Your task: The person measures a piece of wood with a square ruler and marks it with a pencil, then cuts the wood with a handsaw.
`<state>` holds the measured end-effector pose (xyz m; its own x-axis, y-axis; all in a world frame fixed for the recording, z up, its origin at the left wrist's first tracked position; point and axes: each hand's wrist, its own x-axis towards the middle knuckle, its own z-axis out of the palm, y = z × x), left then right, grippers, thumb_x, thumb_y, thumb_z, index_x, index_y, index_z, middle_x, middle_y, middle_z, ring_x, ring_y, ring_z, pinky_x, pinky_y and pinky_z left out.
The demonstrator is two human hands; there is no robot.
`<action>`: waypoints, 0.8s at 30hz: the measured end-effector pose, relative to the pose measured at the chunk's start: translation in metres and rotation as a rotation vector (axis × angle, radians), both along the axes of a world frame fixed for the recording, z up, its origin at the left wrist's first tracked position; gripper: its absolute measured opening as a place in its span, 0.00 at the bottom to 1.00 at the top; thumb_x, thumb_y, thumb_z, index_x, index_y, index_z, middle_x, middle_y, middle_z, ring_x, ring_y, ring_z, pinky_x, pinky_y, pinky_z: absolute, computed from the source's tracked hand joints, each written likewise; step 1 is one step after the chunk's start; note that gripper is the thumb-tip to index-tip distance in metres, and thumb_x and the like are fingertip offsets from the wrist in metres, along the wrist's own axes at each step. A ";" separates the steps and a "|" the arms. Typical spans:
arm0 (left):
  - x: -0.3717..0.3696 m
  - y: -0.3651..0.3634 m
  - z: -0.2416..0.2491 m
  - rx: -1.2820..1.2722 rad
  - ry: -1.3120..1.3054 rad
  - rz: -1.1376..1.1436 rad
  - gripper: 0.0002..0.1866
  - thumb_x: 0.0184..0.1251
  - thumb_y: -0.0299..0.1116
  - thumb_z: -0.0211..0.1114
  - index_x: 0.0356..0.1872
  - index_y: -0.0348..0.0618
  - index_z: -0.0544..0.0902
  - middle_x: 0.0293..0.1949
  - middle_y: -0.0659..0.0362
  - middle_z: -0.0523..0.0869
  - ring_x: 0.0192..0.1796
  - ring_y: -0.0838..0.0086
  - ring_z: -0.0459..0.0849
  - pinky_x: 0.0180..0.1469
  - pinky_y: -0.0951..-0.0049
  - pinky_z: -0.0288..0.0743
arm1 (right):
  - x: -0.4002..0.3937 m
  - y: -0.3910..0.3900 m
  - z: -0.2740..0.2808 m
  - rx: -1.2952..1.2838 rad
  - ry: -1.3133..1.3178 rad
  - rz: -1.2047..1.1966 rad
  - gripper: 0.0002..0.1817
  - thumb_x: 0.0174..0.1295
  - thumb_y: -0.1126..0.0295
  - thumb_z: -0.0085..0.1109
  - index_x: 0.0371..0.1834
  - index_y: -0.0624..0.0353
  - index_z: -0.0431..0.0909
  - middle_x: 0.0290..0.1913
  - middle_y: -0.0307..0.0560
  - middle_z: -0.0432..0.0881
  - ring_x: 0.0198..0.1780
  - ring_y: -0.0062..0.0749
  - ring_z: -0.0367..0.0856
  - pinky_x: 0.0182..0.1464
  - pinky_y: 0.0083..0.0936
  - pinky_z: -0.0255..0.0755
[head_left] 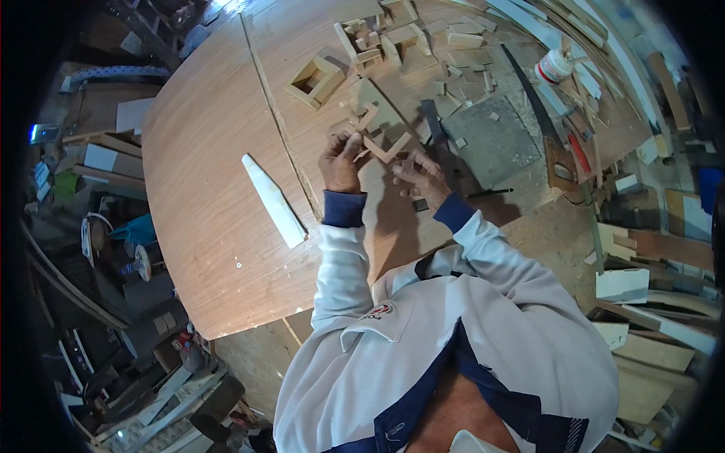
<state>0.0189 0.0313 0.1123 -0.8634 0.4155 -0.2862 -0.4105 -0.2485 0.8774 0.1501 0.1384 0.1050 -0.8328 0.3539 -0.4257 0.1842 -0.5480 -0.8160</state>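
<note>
Above the wooden table (219,174), my left hand (343,158) is closed on a small frame of joined wooden strips (387,153), pinching it at its left side. My right hand (421,177) is at the right end of this frame, with its fingers curled and partly spread; whether they touch the wood is unclear. A small square wooden box (316,80) lies beyond my hands, and more small wooden assemblies (406,45) stand at the far edge.
A pale pointed strip (275,200) lies left of my arms. To the right are a grey slab (495,141), a handsaw (557,155), a red-handled tool (579,153), a white glue bottle (553,66) and scattered wood offcuts. Stacked boards (657,317) stand beyond the table's right side.
</note>
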 end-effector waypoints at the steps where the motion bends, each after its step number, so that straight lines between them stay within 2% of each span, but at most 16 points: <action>1: 0.007 0.008 -0.004 0.029 -0.017 -0.006 0.04 0.62 0.30 0.63 0.33 0.42 0.80 0.30 0.63 0.81 0.32 0.78 0.80 0.34 0.75 0.80 | 0.005 0.006 0.005 -0.065 -0.024 -0.024 0.18 0.56 0.64 0.62 0.48 0.58 0.72 0.33 0.37 0.79 0.32 0.18 0.77 0.29 0.16 0.72; 4: 0.018 0.022 -0.019 0.037 -0.071 -0.036 0.03 0.62 0.31 0.63 0.34 0.45 0.80 0.28 0.65 0.79 0.30 0.79 0.79 0.34 0.75 0.76 | 0.030 0.031 0.006 -0.018 -0.042 -0.050 0.17 0.57 0.64 0.61 0.48 0.59 0.72 0.34 0.39 0.79 0.31 0.18 0.77 0.29 0.17 0.72; 5: 0.023 0.027 -0.018 0.047 -0.112 -0.053 0.03 0.62 0.30 0.63 0.35 0.45 0.80 0.29 0.65 0.80 0.30 0.79 0.79 0.35 0.74 0.76 | 0.039 0.040 0.011 0.106 -0.078 -0.085 0.17 0.56 0.68 0.61 0.48 0.61 0.71 0.33 0.41 0.79 0.31 0.21 0.77 0.28 0.17 0.71; 6: 0.026 0.031 -0.019 0.055 -0.113 -0.060 0.03 0.62 0.30 0.63 0.35 0.45 0.80 0.29 0.65 0.80 0.30 0.79 0.79 0.35 0.74 0.76 | 0.047 0.053 0.004 0.114 -0.080 -0.091 0.17 0.56 0.68 0.61 0.48 0.61 0.71 0.33 0.41 0.79 0.31 0.21 0.77 0.28 0.17 0.71; 8: 0.033 0.039 -0.022 0.023 -0.152 -0.139 0.03 0.62 0.30 0.62 0.35 0.44 0.80 0.30 0.65 0.80 0.31 0.78 0.80 0.35 0.74 0.77 | 0.063 0.084 -0.027 0.469 -0.106 -0.161 0.16 0.56 0.72 0.60 0.47 0.63 0.70 0.33 0.43 0.79 0.31 0.24 0.77 0.29 0.19 0.71; 9: 0.038 0.042 -0.021 0.038 -0.149 -0.179 0.04 0.62 0.30 0.62 0.36 0.43 0.80 0.31 0.65 0.81 0.34 0.77 0.81 0.37 0.73 0.77 | 0.068 0.098 -0.035 0.473 -0.106 -0.164 0.16 0.56 0.72 0.60 0.47 0.63 0.70 0.33 0.43 0.79 0.31 0.24 0.77 0.29 0.19 0.71; 11: 0.045 0.048 -0.021 0.019 -0.147 -0.200 0.04 0.62 0.30 0.62 0.37 0.43 0.80 0.31 0.64 0.80 0.35 0.77 0.81 0.37 0.73 0.78 | 0.075 0.124 -0.048 0.687 -0.152 -0.263 0.15 0.56 0.74 0.58 0.46 0.63 0.70 0.33 0.45 0.79 0.31 0.25 0.76 0.31 0.22 0.71; 12: 0.048 0.051 -0.023 -0.006 -0.149 -0.220 0.05 0.63 0.30 0.61 0.37 0.42 0.80 0.31 0.64 0.80 0.36 0.76 0.81 0.37 0.73 0.78 | 0.075 0.138 -0.051 0.685 -0.154 -0.263 0.15 0.56 0.74 0.58 0.46 0.63 0.70 0.33 0.45 0.79 0.31 0.25 0.76 0.31 0.22 0.71; 14: 0.050 0.050 -0.037 -0.021 -0.151 -0.213 0.05 0.62 0.30 0.61 0.37 0.42 0.79 0.31 0.64 0.80 0.35 0.76 0.81 0.36 0.74 0.78 | 0.076 0.158 -0.058 0.895 -0.159 -0.342 0.14 0.58 0.72 0.56 0.45 0.63 0.69 0.33 0.46 0.79 0.32 0.26 0.77 0.34 0.24 0.72; 16: 0.051 0.052 -0.033 -0.051 -0.156 -0.133 0.05 0.62 0.30 0.62 0.37 0.42 0.79 0.30 0.64 0.80 0.32 0.76 0.81 0.34 0.75 0.78 | 0.073 0.173 -0.035 0.845 -0.215 -0.314 0.14 0.58 0.72 0.56 0.45 0.64 0.70 0.33 0.48 0.79 0.34 0.29 0.79 0.36 0.24 0.73; 19: 0.052 0.048 -0.040 -0.087 -0.143 -0.102 0.06 0.61 0.31 0.64 0.36 0.43 0.79 0.30 0.64 0.80 0.30 0.77 0.80 0.34 0.74 0.78 | 0.066 0.197 -0.032 0.841 -0.228 -0.224 0.12 0.58 0.71 0.57 0.43 0.65 0.73 0.33 0.47 0.80 0.35 0.30 0.80 0.37 0.24 0.74; 21: 0.056 0.054 -0.037 -0.131 -0.129 -0.082 0.06 0.60 0.31 0.64 0.37 0.43 0.79 0.30 0.63 0.80 0.31 0.77 0.80 0.34 0.74 0.78 | 0.060 0.206 -0.036 1.024 -0.173 -0.200 0.11 0.57 0.71 0.58 0.41 0.65 0.75 0.33 0.45 0.80 0.36 0.28 0.80 0.37 0.23 0.73; 22: 0.059 0.059 -0.037 -0.138 -0.132 -0.081 0.06 0.60 0.31 0.64 0.37 0.43 0.79 0.30 0.63 0.80 0.31 0.77 0.80 0.34 0.74 0.78 | 0.058 0.208 -0.040 1.017 -0.176 -0.198 0.11 0.57 0.71 0.58 0.41 0.65 0.75 0.33 0.45 0.80 0.36 0.28 0.80 0.37 0.23 0.73; 24: 0.062 0.074 -0.034 -0.111 -0.117 -0.132 0.07 0.60 0.32 0.64 0.37 0.41 0.79 0.29 0.62 0.79 0.31 0.77 0.80 0.35 0.75 0.79 | 0.055 0.212 -0.046 1.018 -0.017 -0.162 0.10 0.56 0.70 0.60 0.37 0.65 0.76 0.33 0.45 0.81 0.33 0.27 0.79 0.37 0.23 0.73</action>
<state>0.0811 0.1049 0.0782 -0.7616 0.4834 -0.4315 -0.5334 -0.0897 0.8411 0.2052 0.3509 0.0591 -0.7396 0.6608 0.1278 0.1851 0.3823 -0.9053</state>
